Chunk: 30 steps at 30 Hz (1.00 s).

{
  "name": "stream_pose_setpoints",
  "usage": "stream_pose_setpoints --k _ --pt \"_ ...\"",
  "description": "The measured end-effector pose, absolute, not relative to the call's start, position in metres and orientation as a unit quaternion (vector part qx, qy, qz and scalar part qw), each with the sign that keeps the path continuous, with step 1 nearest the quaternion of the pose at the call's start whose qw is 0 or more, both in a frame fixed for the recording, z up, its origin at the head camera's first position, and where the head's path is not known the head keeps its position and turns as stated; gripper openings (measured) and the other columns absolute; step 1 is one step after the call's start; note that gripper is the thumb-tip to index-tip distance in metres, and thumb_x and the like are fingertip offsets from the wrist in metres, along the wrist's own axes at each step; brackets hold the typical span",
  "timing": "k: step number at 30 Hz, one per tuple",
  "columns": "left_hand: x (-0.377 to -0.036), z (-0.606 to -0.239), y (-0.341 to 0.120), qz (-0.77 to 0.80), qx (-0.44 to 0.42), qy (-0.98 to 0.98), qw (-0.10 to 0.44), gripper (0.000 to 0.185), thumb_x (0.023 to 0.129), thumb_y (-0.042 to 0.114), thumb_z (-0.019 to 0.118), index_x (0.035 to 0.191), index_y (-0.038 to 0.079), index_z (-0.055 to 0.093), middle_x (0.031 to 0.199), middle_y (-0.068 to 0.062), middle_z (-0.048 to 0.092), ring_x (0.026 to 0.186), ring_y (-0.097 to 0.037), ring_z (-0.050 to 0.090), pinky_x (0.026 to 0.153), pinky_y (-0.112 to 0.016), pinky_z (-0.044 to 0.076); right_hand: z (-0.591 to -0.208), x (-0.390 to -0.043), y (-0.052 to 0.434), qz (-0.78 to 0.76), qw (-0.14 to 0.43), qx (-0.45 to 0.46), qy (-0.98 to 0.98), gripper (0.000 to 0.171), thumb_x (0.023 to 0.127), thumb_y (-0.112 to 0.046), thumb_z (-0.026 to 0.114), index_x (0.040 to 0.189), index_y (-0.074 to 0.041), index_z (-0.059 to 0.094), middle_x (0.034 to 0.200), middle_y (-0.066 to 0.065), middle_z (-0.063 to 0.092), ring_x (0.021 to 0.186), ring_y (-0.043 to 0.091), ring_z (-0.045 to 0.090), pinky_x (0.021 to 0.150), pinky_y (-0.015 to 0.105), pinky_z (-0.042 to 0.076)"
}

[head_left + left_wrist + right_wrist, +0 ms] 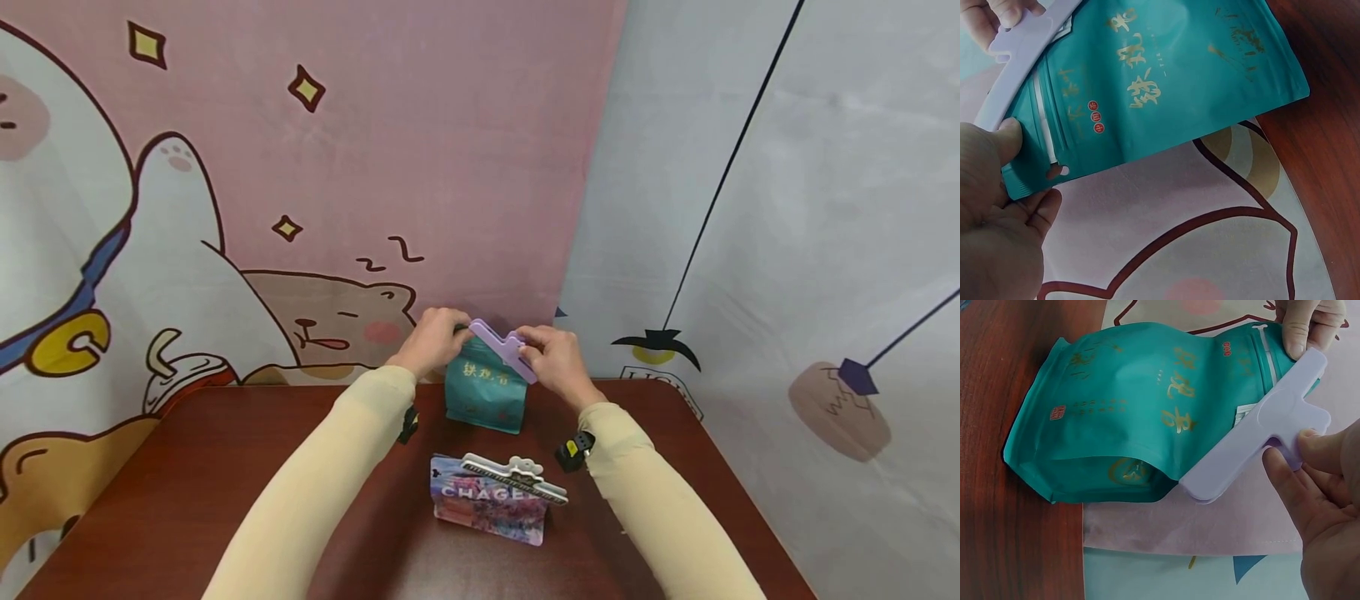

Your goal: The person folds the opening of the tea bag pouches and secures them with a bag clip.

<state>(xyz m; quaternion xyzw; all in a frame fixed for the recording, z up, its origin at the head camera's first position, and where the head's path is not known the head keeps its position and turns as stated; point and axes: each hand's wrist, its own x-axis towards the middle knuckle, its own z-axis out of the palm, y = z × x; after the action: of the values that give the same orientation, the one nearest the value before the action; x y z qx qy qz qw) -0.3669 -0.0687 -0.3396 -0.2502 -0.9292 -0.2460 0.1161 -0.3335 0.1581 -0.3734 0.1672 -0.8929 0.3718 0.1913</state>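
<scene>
A teal pouch (484,398) with gold lettering stands upright on the dark red table (187,483), close to the far edge and about midway along it, in front of the pink cartoon backdrop (375,167). Across its top lies a lilac sealing clip (504,349), slanting down from the pouch's left top corner towards the right.

The left hand (432,340) holds the pouch's top left corner, thumb on one face and fingers (1044,209) curled behind the other, pinching the corner just beside the end of the clip. The right hand (553,361) grips the clip's handle tab; its fingers (1291,487) are closed round that tab from below, as the right wrist view shows. That view also shows the clip crossing the pouch's white zip strip.

Nearer the front edge of the table stands a second pouch (489,502), pink and blue, with a white clip (514,477) clamped along its top. It is well apart from both hands
</scene>
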Motion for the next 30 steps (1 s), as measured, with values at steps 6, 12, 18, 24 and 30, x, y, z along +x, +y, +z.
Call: stream_pose_setpoints --k 6,12,18,24,30 --pt "-0.3656 -0.3401 -0.0686 -0.241 -0.253 -0.929 0.121 0.011 0.1 0.015 0.069 0.101 0.009 0.078 0.102 -0.004 0.076 0.089 -0.02 0.065 0.082 -0.037 0.054 -0.373 -0.3324 0.1579 0.373 0.187 0.169 -0.893 0.023 0.095 -0.001 0.071 0.116 -0.005 0.077 0.107 0.016 0.074 0.088 0.032 0.072 0.078 0.05 0.061" --pt "-0.3647 -0.3406 -0.0688 -0.239 -0.261 -0.927 0.128 0.01 0.1 0.015 0.069 0.099 0.009 0.078 0.098 -0.003 0.075 0.085 -0.02 0.063 0.08 -0.037 0.053 -0.3727 -0.332 0.1583 0.371 0.192 0.173 -0.892 0.022 0.095 0.0 0.071 0.116 -0.005 0.077 0.107 0.016 0.074 0.088 0.032 0.072 0.078 0.05 0.061" --pt "-0.3628 -0.3398 -0.0699 -0.242 -0.26 -0.925 0.133 0.01 0.1 0.015 0.07 0.095 0.01 0.077 0.091 -0.002 0.072 0.078 -0.019 0.06 0.075 -0.035 0.051 -0.3729 -0.3336 0.1575 0.373 0.196 0.178 -0.889 0.022 0.094 0.0 0.072 0.115 -0.005 0.077 0.107 0.016 0.074 0.088 0.032 0.072 0.079 0.049 0.061" --pt "-0.3629 -0.3372 -0.0686 -0.24 -0.26 -0.927 0.126 0.01 0.1 0.013 0.069 0.094 0.009 0.076 0.089 -0.002 0.07 0.077 -0.019 0.058 0.073 -0.035 0.05 -0.3724 -0.3352 0.1587 0.378 0.195 0.179 -0.887 0.022 0.094 0.001 0.072 0.116 -0.005 0.076 0.106 0.016 0.074 0.088 0.032 0.072 0.078 0.05 0.061" --pt "-0.3616 -0.3388 -0.0702 -0.236 -0.259 -0.929 0.12 0.009 0.1 0.013 0.069 0.095 0.009 0.075 0.092 -0.003 0.071 0.08 -0.019 0.06 0.076 -0.035 0.051 -0.3737 -0.3344 0.1584 0.373 0.188 0.174 -0.892 0.023 0.094 0.0 0.072 0.117 -0.005 0.076 0.108 0.017 0.074 0.089 0.032 0.072 0.079 0.049 0.061"
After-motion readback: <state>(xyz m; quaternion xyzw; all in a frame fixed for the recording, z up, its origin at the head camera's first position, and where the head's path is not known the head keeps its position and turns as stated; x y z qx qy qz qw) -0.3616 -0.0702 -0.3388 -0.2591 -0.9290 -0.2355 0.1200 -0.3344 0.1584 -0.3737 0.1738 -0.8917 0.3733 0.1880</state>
